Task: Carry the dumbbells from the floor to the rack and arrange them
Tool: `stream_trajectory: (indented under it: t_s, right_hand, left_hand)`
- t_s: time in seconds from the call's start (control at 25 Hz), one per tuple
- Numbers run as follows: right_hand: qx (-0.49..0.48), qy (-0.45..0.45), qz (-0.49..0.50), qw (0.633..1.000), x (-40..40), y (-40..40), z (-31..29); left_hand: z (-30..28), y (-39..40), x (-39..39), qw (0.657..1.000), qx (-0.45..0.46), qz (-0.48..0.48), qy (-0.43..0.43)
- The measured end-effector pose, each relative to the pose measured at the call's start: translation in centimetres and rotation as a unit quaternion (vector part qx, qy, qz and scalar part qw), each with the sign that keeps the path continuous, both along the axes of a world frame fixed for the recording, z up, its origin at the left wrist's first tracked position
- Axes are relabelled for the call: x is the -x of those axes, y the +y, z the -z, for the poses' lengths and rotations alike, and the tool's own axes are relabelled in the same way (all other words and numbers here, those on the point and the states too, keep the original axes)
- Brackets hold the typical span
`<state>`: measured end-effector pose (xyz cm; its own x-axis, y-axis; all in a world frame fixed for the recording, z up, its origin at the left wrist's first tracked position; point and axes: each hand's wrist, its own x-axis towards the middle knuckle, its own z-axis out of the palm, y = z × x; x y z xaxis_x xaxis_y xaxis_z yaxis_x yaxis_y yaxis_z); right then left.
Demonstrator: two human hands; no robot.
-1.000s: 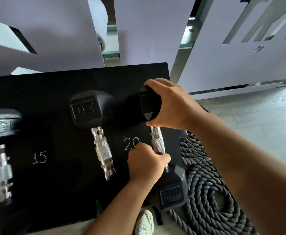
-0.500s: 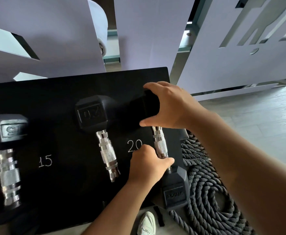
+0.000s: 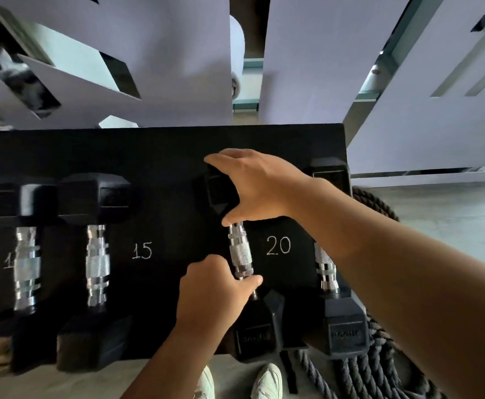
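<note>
Counted four hex dumbbells across the black rack [image 3: 160,151], handles toward the viewer. Left hand [image 3: 212,289] curled round the chrome handle of the third dumbbell [image 3: 240,251]; right hand [image 3: 258,185] clamped over its far head. Beyond, fourth dumbbell [image 3: 326,269] at the rack's right edge, coiled rope [image 3: 359,375] below.

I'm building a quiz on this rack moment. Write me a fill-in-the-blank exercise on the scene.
1. The left hand grips the chrome ____ of the held dumbbell.
2. The right hand grips that dumbbell's far ____.
3. The chalk number just right of its handle reads ____.
4. Coiled on the floor right of the rack lies a dark ____.

Missing words: handle; head; 20; rope
</note>
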<state>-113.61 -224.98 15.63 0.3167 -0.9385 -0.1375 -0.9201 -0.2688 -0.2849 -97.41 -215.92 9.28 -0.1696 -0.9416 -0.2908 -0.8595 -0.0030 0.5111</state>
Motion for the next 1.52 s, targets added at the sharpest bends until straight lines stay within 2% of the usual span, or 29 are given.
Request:
stream_trajectory:
  t_s: [0.12,0.24,0.6,0.8,1.04,1.12,1.24,1.36,1.4,1.52]
  right_hand:
    - [0.019,-0.002,0.027,0.999,-0.2,-0.3,0.7]
    - [0.029,-0.01,0.038,0.999,0.3,-0.1,0.8]
    - [0.05,0.004,0.062,0.997,2.7,1.5,1.2]
    - [-0.001,0.013,0.032,0.999,4.1,1.9,-0.5]
    - [0.031,-0.056,0.123,0.99,6.0,5.2,-1.7]
    - [0.027,-0.136,0.204,0.969,5.4,5.4,-2.6]
    - [0.016,-0.289,0.312,0.905,4.0,4.7,-6.0]
    - [-0.036,-0.503,0.387,0.772,2.1,3.4,-13.3]
    - [-0.038,-0.539,0.393,0.744,1.5,2.8,-16.4]
    - [-0.013,-0.574,0.396,0.717,-0.1,0.9,-24.7]
  left_hand:
    - [1.2,0.2,-0.2,0.998,-0.04,-0.022,0.053]
    - [2.0,0.5,0.4,0.995,-0.036,-0.036,0.081]
    - [2.0,0.7,1.5,0.999,-0.023,0.0,0.046]
    - [2.0,0.0,0.9,0.997,-0.042,0.04,0.042]
    - [-0.4,-2.0,0.7,0.996,-0.022,0.086,-0.008]
    - [-3.5,-3.9,0.3,0.997,-0.016,0.062,0.042]
    - [-10.9,-8.2,-0.3,0.992,0.04,0.021,0.12]
    - [-20.7,-12.7,-1.3,0.959,0.071,-0.021,0.274]
    - [-24.2,-14.0,-1.7,0.946,0.081,-0.031,0.311]
    - [-33.4,-16.8,-2.4,0.926,0.095,-0.033,0.365]
